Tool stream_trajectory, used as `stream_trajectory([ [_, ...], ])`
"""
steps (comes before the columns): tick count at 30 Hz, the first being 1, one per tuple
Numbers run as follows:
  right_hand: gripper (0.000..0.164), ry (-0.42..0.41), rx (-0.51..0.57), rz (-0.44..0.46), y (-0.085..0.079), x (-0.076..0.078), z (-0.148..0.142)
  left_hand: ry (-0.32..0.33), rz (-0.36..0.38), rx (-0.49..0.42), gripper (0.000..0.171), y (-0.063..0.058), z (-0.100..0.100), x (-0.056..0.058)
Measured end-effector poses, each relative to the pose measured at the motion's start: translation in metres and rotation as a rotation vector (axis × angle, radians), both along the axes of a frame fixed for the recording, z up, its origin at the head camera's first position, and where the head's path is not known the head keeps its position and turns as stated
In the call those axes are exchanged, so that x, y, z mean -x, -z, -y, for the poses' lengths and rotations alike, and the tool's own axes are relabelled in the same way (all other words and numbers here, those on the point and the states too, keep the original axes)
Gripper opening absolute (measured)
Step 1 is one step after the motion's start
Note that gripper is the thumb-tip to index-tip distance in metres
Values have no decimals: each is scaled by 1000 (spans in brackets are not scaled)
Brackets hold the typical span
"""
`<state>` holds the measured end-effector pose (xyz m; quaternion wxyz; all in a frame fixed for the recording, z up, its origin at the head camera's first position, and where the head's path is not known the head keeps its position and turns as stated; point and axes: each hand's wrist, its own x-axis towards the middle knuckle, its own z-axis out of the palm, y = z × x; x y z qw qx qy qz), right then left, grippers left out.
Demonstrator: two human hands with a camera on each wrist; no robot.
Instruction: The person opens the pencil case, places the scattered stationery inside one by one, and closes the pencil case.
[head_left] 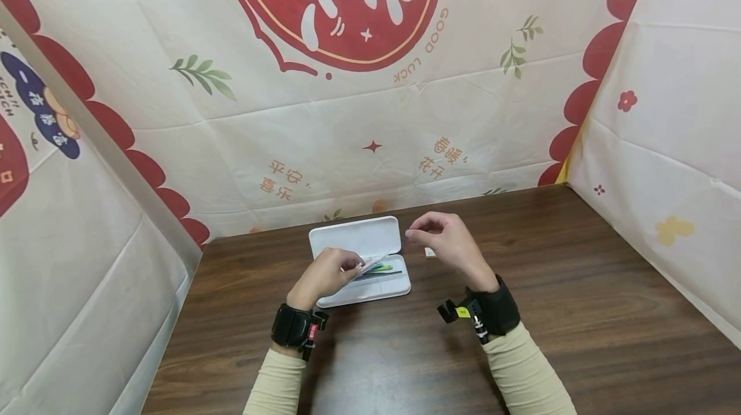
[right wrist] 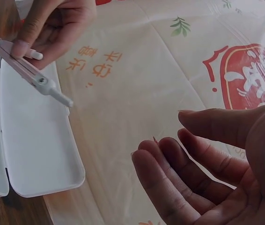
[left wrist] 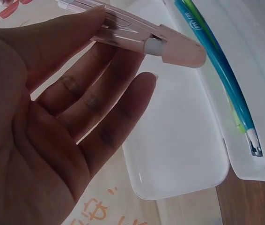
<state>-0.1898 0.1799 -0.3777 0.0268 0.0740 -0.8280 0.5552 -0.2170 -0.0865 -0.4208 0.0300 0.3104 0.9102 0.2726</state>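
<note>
My left hand [head_left: 330, 273] pinches a pale pink drawing compass [left wrist: 179, 47] between thumb and fingers. Its hinge and white handle show in the right wrist view. The compass is held over a white pencil case [head_left: 393, 286], whose lid [head_left: 353, 238] stands raised on the far side. A teal pen [left wrist: 217, 61] and a green pen [head_left: 382, 268] lie inside, along with a dark slim stick [head_left: 379, 275]. To the right of the case, my right hand [head_left: 454, 244] hangs in the air, fingers loosely bent, thumb apart from them, holding nothing visible.
A small white block [head_left: 429, 252] lies on the brown wooden table [head_left: 579, 286], partly hidden behind the right hand. Printed cloth [head_left: 370, 112] hangs along the back edge of the table, and more cloth stands at both sides.
</note>
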Motion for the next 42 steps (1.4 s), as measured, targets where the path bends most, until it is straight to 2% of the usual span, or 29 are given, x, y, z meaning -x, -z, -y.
stream_trajectory([
  [7, 16, 11, 35, 30, 5, -1, -5, -8, 64, 54, 12, 6, 0, 1],
  [16, 15, 25, 11, 54, 3, 1, -12, 13, 50, 87, 14, 10, -1, 4],
  [23, 16, 45, -26, 52, 1, 3, -15, 9, 73, 111, 11, 13, 0, 5],
  [28, 14, 49, -28, 49, 0, 5, -17, 16, 45, 129, 11, 15, 3, 6],
  [35, 14, 49, -23, 28, -3, 7, -22, 5, 45, 156, 9, 17, 7, 9],
  [42, 15, 55, -38, 47, -2, 8, -29, -16, 70, 177, 9, 21, 9, 7],
])
